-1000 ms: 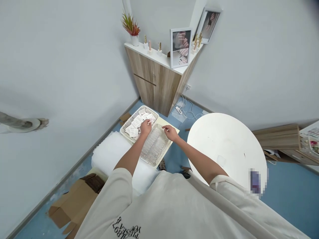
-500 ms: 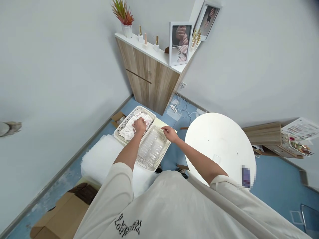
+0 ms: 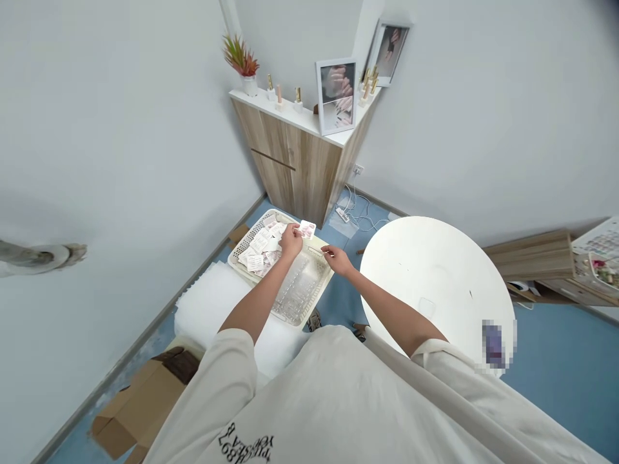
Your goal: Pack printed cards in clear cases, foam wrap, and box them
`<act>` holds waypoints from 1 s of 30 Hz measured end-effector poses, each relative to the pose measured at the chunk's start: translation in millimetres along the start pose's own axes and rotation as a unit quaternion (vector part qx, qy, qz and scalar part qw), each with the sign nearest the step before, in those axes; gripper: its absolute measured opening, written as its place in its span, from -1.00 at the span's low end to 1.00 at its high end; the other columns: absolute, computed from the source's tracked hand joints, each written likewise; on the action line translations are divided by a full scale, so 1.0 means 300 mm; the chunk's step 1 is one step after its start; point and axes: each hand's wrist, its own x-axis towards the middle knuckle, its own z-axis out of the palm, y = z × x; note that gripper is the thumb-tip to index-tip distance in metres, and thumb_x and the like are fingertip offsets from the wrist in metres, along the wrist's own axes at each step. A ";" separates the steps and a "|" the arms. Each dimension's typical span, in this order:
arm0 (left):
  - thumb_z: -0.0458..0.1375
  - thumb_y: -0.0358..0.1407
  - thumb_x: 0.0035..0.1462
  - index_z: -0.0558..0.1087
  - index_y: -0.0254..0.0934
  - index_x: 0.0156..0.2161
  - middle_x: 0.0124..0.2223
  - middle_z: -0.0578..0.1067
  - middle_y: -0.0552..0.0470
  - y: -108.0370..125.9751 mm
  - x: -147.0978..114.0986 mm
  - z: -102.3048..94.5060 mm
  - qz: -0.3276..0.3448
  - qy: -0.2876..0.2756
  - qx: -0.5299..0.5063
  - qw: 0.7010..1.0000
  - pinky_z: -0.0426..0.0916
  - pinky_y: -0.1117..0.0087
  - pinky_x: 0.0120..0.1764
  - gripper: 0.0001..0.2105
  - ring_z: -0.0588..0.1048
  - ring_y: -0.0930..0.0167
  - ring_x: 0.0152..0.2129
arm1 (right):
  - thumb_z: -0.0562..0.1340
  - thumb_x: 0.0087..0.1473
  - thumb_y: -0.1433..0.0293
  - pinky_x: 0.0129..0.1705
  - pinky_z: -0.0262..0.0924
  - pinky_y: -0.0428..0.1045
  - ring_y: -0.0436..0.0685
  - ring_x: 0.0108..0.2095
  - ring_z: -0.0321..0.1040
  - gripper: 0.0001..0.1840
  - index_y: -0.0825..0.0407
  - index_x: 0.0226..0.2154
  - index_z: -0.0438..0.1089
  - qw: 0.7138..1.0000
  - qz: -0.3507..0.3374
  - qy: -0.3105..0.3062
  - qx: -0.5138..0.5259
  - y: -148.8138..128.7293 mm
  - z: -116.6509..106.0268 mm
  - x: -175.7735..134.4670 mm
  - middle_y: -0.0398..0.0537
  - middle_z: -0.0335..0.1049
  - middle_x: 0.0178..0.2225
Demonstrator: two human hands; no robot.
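My left hand pinches a small white card with pinkish printing, held up over the back of the two baskets. Below and left of it, a white plastic basket holds a heap of similar printed cards. Beside that stands a cream basket with several clear plastic cases lying in rows. At its far right corner my right hand has its fingers closed together; what is between them is too small to make out.
A round white table stands to the right, with a blurred-out object on it. White foam wrap and an open cardboard box are at the left. Behind is a wooden cabinet bearing bottles, a plant and picture frames.
My left hand has come up out of the card heap and moved right with a card in its fingers. My right hand stays near the cream basket's corner. The view has shifted slightly.
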 end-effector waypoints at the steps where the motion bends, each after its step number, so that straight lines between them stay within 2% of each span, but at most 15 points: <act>1: 0.06 -0.42 0.21 0.40 -0.11 -0.03 -0.22 0.56 0.11 0.030 -0.038 0.032 0.005 -0.015 -0.005 1.000 0.21 0.26 0.01 -0.75 0.51 0.34 -0.21 | 0.15 0.18 0.39 0.07 0.28 0.05 0.10 -0.09 0.44 -0.70 -0.03 -0.05 0.45 1.000 0.009 0.015 0.018 0.020 -0.015 -0.016 -0.06 0.51 -0.05; 4: 0.04 -0.43 0.22 0.38 -0.09 0.02 -0.23 0.56 0.10 0.101 -0.167 0.160 0.022 -0.060 -0.013 0.998 0.25 0.29 -0.02 -0.70 0.51 0.33 -0.18 | 0.17 0.17 0.28 0.02 0.31 0.07 0.12 -0.14 0.47 -0.66 -0.02 -0.01 0.41 0.991 0.052 0.078 0.093 0.095 -0.075 -0.077 -0.06 0.54 -0.16; 7: 0.05 -0.44 0.20 0.34 -0.09 0.09 -0.23 0.57 0.09 0.142 -0.306 0.314 0.037 -0.110 -0.017 0.993 0.27 0.27 -0.03 -0.63 0.52 0.32 -0.19 | 0.18 0.13 0.23 -0.09 0.35 0.06 0.13 -0.23 0.49 -0.64 0.00 -0.04 0.40 0.971 0.096 0.135 0.173 0.181 -0.156 -0.159 -0.09 0.54 -0.28; 13: 0.15 -0.39 0.14 0.28 -0.14 0.20 -0.29 0.55 0.09 0.190 -0.554 0.608 0.098 -0.243 -0.018 0.965 0.33 0.33 -0.11 -0.50 0.52 0.34 -0.29 | 0.22 -0.04 0.29 -0.21 0.34 0.01 0.10 -0.34 0.46 -0.66 0.03 -0.16 0.41 0.924 0.161 0.240 0.251 0.383 -0.358 -0.381 -0.18 0.44 -0.47; 15: 0.13 -0.35 0.17 0.37 -0.18 0.13 -0.27 0.55 0.05 0.209 -0.619 0.689 0.124 -0.268 -0.015 0.955 0.34 0.35 -0.15 -0.61 0.52 0.34 -0.30 | 0.20 -0.06 0.31 -0.22 0.33 0.00 0.08 -0.37 0.43 -0.66 0.04 -0.17 0.44 0.919 0.170 0.252 0.252 0.452 -0.427 -0.467 -0.19 0.41 -0.48; 19: 0.08 -0.32 0.22 0.52 -0.23 -0.20 -0.26 0.56 -0.01 0.243 -0.735 0.842 0.155 -0.283 -0.012 0.947 0.33 0.36 -0.17 -0.83 0.50 0.33 -0.29 | 0.18 -0.06 0.32 -0.22 0.32 -0.01 0.06 -0.39 0.38 -0.64 0.02 -0.17 0.48 0.921 0.183 0.252 0.233 0.582 -0.547 -0.642 -0.21 0.40 -0.48; 22: 0.13 -0.34 0.15 0.52 -0.24 -0.32 -0.35 0.55 0.02 0.255 -0.830 0.955 0.128 -0.311 -0.020 0.942 0.34 0.38 -0.23 -0.89 0.50 0.36 -0.36 | 0.21 -0.04 0.31 -0.22 0.33 0.00 0.07 -0.37 0.40 -0.62 0.02 -0.13 0.47 0.908 0.205 0.270 0.244 0.669 -0.619 -0.764 -0.21 0.41 -0.47; 25: 0.14 -0.34 0.14 0.51 -0.24 -0.33 -0.40 0.53 0.04 0.262 -0.937 1.060 0.082 -0.324 -0.057 0.941 0.34 0.41 -0.28 -0.90 0.50 0.39 -0.41 | 0.26 -0.05 0.33 -0.24 0.33 -0.01 0.08 -0.35 0.43 -0.59 0.04 -0.09 0.43 0.880 0.238 0.295 0.287 0.750 -0.677 -0.872 -0.18 0.43 -0.47; 30: 0.15 -0.34 0.12 0.50 -0.25 -0.31 -0.41 0.54 0.03 0.279 -1.108 1.193 0.045 -0.351 -0.073 0.932 0.35 0.41 -0.30 -0.91 0.51 0.40 -0.43 | 0.29 -0.10 0.42 -0.27 0.31 -0.04 0.07 -0.38 0.44 -0.68 0.05 -0.19 0.44 0.862 0.270 0.301 0.307 0.877 -0.748 -1.022 -0.16 0.46 -0.48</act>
